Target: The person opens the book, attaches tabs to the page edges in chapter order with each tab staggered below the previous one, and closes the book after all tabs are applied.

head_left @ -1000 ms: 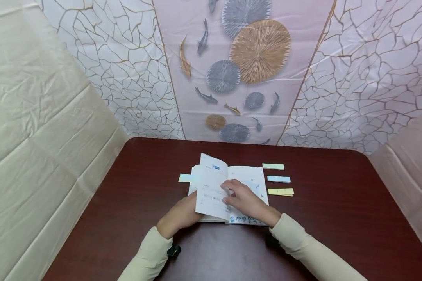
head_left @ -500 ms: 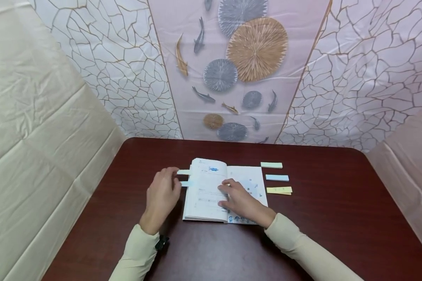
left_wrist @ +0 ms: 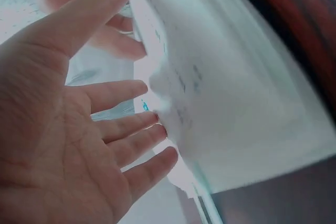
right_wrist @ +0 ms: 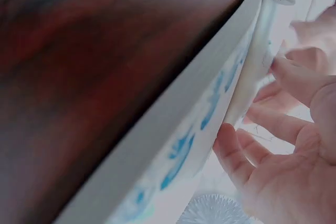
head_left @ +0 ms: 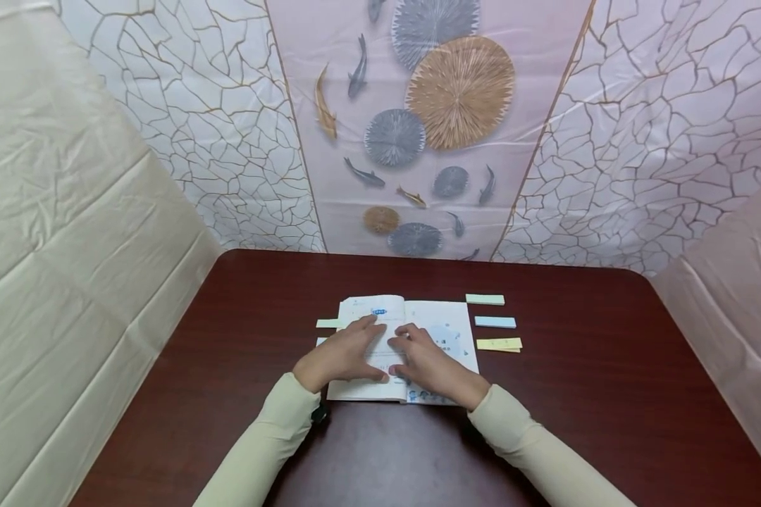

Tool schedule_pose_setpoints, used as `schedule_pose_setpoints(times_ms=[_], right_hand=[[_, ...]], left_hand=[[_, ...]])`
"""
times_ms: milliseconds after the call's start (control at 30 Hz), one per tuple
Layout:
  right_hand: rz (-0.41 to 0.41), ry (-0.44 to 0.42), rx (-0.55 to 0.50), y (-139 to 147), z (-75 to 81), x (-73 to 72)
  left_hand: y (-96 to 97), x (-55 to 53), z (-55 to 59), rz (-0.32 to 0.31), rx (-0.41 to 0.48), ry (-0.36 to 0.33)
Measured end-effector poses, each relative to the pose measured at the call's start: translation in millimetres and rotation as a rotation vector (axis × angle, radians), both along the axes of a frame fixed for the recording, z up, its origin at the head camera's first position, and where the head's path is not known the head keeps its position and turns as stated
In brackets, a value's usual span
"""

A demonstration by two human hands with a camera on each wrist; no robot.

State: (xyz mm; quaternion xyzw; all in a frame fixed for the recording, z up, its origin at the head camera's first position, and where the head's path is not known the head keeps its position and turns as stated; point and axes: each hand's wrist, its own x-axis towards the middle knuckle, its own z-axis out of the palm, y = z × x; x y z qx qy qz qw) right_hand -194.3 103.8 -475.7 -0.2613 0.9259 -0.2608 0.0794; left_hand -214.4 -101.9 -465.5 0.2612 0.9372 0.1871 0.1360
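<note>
An open book lies flat on the dark red table, its pages printed with blue pictures and small text. My left hand rests on the left page, fingers spread and fairly straight, thumb toward the spine. Beside it my right hand touches the book near the spine; its fingers are spread and slightly bent in the right wrist view, touching the paper by the fold. A pale green sticky tab sticks out from the left page edge, and a pale blue tab shows partly behind my left hand.
Right of the book lie a green sticky-note strip, a blue strip and yellow strips. The table meets a patterned cloth backdrop at the back, with cream cloth walls at both sides.
A raised page has come down flat to the left. My left hand moved from under it to the tabs at the left edge, then right onto the page. My right hand stayed near the spine.
</note>
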Motion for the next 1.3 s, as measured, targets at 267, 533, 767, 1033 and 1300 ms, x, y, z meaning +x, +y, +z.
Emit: schedule_pose_setpoints(times_ms=[267, 533, 767, 1033, 1300], right_hand=[[0.066, -0.049, -0.027, 23.7, 4.4, -1.7], [-0.032, 0.029, 0.134, 53.8, 9.6, -23.7], [-0.082, -0.051, 0.339, 82.7, 10.2, -62.9], [-0.086, -0.018, 0.390, 88.0, 6.9, -76.5], [-0.127, 0.058, 0.415, 76.9, 8.0, -70.5]], left_hand=[[14.9, -4.3, -9.7, 0.051, -0.064, -0.051], [23.5, 1.0, -6.7, 0.055, -0.135, -0.053], [28.5, 3.2, -3.1, 0.061, -0.143, -0.051], [27.3, 2.5, -2.0, 0.070, -0.140, -0.059], [21.7, 0.1, -1.8, 0.061, -0.146, -0.037]])
